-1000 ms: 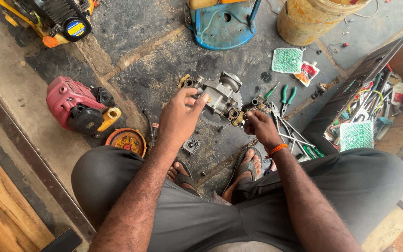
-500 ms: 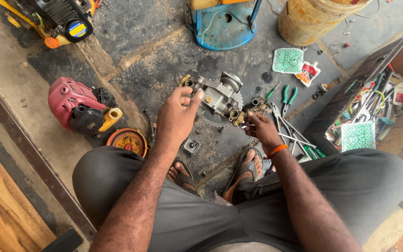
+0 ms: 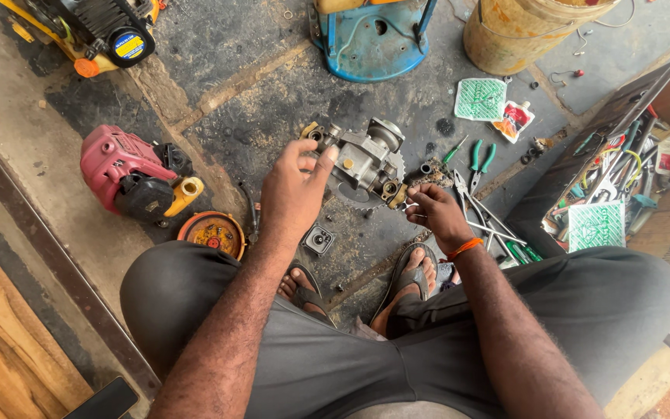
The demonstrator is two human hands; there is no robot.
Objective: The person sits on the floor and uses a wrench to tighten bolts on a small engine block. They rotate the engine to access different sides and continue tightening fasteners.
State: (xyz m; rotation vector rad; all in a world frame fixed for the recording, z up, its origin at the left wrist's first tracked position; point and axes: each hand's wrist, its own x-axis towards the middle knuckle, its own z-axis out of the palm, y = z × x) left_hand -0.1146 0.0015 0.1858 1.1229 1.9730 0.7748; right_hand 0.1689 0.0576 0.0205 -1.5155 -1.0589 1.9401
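You are steadying a grey metal engine part over the floor, left hand clamped on its left end, right hand pinching its near-right fitting; it looks heavy, rigid, oily, best gripped by the body.

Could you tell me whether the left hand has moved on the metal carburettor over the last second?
No; the left hand keeps gripping the carburettor, equally far from the red engine.
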